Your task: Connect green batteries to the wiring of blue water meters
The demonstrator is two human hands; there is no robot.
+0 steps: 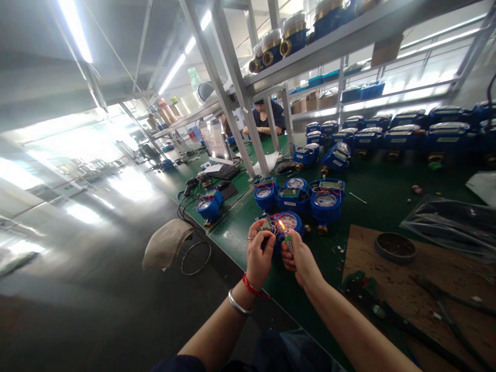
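Observation:
My right hand (300, 258) is closed round a green lighter (289, 244), whose flame (281, 225) is lit. Close beside the flame, my left hand (259, 256) pinches thin coloured wires (276, 223); the exact grip is partly hidden by the fingers. A small circuit board (266, 225) shows at its fingertips. Beneath both hands lies a blue water meter (291, 221) with a round clear dial, partly covered by them. Just behind stand several more open blue meters, among them one with a brass fitting (325, 205).
Rows of blue meters (405, 137) line the back of the green bench (372, 181). At right, a brown board (364, 248) carries a round dark disc (395, 247) and long-handled tools (437, 294). A stool (166, 243) stands left; a person (267, 119) sits across.

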